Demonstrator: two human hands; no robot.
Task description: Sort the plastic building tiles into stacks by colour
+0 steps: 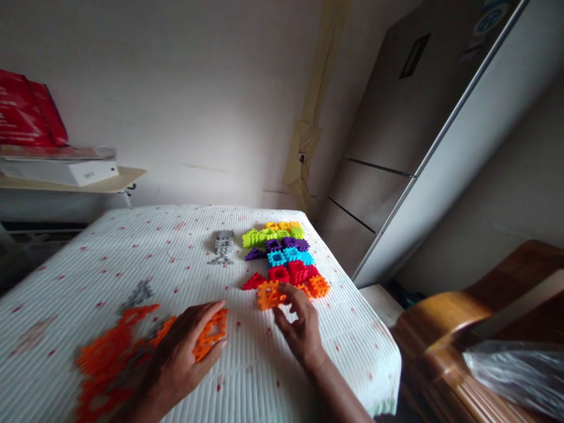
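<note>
Six colours of notched plastic blocks [277,258] sit in close rows by the right edge of the cloth [176,276]: yellow farthest, then lime, purple, blue, red and, nearest, orange. The right hand [302,326] is at the front of them, forefinger against an orange block [267,295] with square openings; thumb and forefinger stand apart at its right side, and I cannot tell whether they pinch it. The left hand [189,343] pinches an orange frame [207,339] between thumb and fingers, those fingers lying close together. Ribbed white cloth with red specks separates the hands, giving sideways room between frame and block. A gray stack [224,247] stands left of the rows, across a narrow gap. Loose orange and gray pieces [106,346], flat and toothed, spread blurred to the left of the left hand. The cloth drops at a rounded near-right corner; beyond it are a glossy wooden chair [440,317], crinkled clear plastic [515,370] and a smooth gray fridge [374,135].
</note>
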